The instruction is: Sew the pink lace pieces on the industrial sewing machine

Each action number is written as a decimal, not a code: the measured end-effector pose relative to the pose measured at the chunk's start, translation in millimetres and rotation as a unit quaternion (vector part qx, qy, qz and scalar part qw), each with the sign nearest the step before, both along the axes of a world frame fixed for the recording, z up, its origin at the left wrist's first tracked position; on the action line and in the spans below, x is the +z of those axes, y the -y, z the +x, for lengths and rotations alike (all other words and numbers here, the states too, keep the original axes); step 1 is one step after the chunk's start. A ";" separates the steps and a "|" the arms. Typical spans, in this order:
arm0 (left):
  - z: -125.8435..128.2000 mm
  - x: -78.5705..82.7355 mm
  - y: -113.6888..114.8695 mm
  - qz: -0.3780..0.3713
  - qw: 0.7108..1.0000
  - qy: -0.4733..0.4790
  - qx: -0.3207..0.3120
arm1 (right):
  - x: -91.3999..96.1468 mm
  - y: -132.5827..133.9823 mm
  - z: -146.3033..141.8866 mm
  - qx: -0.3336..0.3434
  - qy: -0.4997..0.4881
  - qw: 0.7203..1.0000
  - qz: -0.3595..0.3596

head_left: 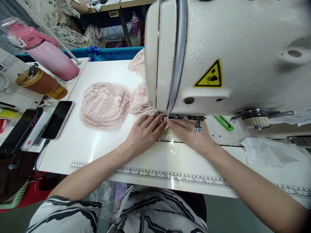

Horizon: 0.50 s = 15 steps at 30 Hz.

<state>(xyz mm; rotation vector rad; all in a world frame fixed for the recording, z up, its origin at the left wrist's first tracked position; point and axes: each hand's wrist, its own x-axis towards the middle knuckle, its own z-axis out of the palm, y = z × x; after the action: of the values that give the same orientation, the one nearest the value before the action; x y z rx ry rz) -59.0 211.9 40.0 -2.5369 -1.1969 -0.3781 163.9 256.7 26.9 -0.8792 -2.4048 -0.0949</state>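
Note:
A pale pink lace piece (167, 120) lies under the needle area of a white sewing machine (233, 42). My left hand (145, 132) is closed over its left side, fingers together and curved, with the thumb hidden. From the right, my right hand (194, 134) pinches the lace edge, its fingertips close together. A metal guide bar with a knurled screw (197, 126) partly covers that hand. More gathered pink lace (140, 100) runs up behind my left fingers, partly behind the machine head. Farther left rests a stack of pink lace pieces (104, 105).
A phone (58, 119), an amber cup (41, 82) and a pink bottle (48, 51) stand or lie at left. Green thread snips (223, 123) and a white cloth (269, 153) lie at right. A printed ruler (155, 174) follows the front edge. Another person's sleeve (57, 13) shows beyond.

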 end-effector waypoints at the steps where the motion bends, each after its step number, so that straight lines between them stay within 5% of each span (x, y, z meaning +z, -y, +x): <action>1: -1.1 -0.3 0.4 0.005 1.000 0.003 -0.013 | -0.3 0.9 0.5 0.000 0.003 1.000 0.016; 15: -15.3 1.1 -2.8 -0.034 0.997 0.040 -0.053 | -2.1 12.8 -2.5 -0.005 0.036 0.999 0.025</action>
<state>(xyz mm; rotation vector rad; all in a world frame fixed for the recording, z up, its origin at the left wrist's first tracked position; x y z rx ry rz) -74.3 214.7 41.1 -2.6746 -1.1234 -0.4754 161.3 243.9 24.8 -0.8798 -2.4545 -0.1927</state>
